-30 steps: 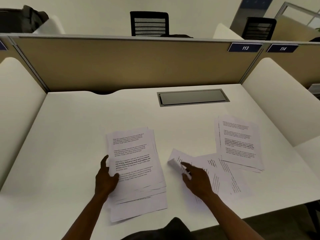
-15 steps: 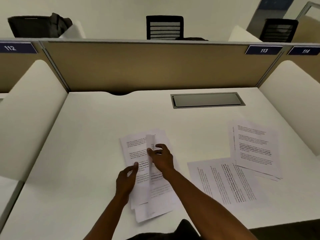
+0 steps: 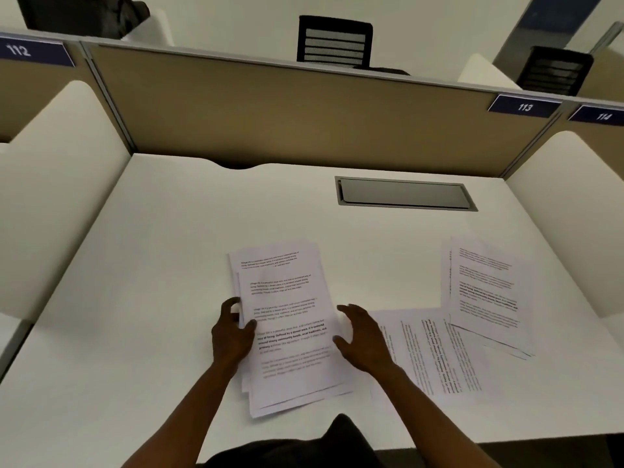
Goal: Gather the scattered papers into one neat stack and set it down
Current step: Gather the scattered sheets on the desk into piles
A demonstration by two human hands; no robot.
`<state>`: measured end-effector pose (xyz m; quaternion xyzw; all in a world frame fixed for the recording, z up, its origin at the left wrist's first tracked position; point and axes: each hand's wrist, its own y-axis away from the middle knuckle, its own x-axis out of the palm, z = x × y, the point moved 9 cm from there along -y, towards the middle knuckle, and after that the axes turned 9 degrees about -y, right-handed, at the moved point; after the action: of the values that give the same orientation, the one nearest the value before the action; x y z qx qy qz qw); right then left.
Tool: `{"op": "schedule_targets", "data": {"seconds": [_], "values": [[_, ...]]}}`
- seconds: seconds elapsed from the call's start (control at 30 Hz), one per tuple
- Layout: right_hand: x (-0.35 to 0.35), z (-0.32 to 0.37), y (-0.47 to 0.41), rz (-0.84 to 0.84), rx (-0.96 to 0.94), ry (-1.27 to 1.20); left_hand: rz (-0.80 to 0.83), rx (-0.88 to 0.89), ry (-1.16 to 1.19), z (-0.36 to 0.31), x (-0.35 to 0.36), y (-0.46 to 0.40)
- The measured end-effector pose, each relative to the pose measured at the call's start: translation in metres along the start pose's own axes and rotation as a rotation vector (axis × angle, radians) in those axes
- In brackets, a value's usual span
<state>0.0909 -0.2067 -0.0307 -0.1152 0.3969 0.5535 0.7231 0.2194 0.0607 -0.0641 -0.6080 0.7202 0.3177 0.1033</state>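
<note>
Uneven stack (image 3: 290, 329) lay mid-desk (image 3: 162, 265). Left hand (image 3: 231, 336) pinched its left edge, thumb on top. Right hand (image 3: 363, 336) open at the right edge, holding nothing. Loose sheets (image 3: 435, 352) further right. Paper judged light, floppy, slippery; best squeezed by both long edges.

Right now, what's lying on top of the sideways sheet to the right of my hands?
A small pile of printed pages overlaps the far right corner of the sideways sheet. That corner is covered; the rest shows text. How many pages are in the pile can't be told.
</note>
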Motion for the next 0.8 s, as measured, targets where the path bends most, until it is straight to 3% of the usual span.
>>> {"op": "schedule_targets", "data": {"seconds": [0.1,0.23,0.4,0.57,0.67,0.8], "values": [[-0.02,-0.076,0.033,0.086,0.191,0.325,-0.016,0.057,-0.075,-0.001,-0.002,-0.003],[-0.015,-0.122,0.074,0.175,0.404,0.385,-0.086,0.133,-0.136,-0.008,-0.004,0.003],[-0.019,-0.113,0.079,0.033,0.372,0.315,-0.09,0.248,-0.221,-0.019,0.001,0.016],[-0.024,-0.091,0.079,-0.063,0.284,0.276,-0.021,0.206,-0.181,-0.007,0.003,0.017],[-0.04,-0.067,0.075,-0.211,0.233,0.152,0.002,0.24,-0.165,-0.008,-0.002,0.018],[-0.042,-0.034,0.05,-0.269,0.303,-0.315,-0.003,0.376,-0.209,-0.012,-0.005,0.029]]}}
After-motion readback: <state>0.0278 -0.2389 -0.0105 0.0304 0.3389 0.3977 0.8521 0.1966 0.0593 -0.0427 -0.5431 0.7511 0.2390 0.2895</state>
